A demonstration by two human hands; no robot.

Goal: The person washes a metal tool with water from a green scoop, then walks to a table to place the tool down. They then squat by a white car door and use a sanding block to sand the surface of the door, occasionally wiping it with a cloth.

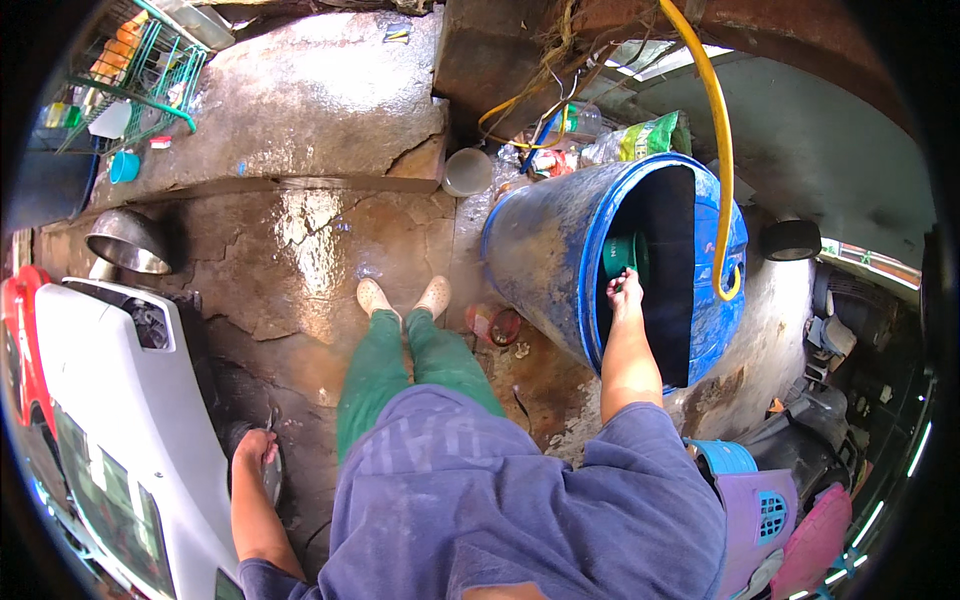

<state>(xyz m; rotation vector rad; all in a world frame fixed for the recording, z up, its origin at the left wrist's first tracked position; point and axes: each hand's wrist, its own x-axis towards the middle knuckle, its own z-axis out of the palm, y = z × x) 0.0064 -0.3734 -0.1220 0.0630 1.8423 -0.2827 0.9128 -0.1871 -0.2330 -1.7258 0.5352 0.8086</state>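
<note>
Wet brown floor (235, 255), full of cracks, spreads out under the person's feet. A wide stone step (290, 110) runs along the far side, and part of it shines with light. On the left is a big white thing (165, 420) with a dark, see-through pane, and a red thing (22, 335) sits next to it. On the right is a big blue barrel (545, 250) with a wide, dark mouth. The person wears a blue shirt (500, 500) and green pants (410, 360). A green wire rack (165, 75) is on the far left of the step. A yellow hose (722, 140) hangs down over the barrel's mouth. On the floor, a shiny metal bowl (130, 240) is tipped on its side, and a pale bucket (467, 172) is by the end of the step.

The left hand (257, 447) is low, near the white thing, with its fingers curled at a round gray thing (272, 478). I cannot tell if they grip it. The right hand (625, 288) reaches into the barrel's mouth. Its fingers are closed on the near end of a green dipper (622, 255), which is inside that mouth. Last, a little blue-green cup (124, 167) sits on the step near the rack.
</note>
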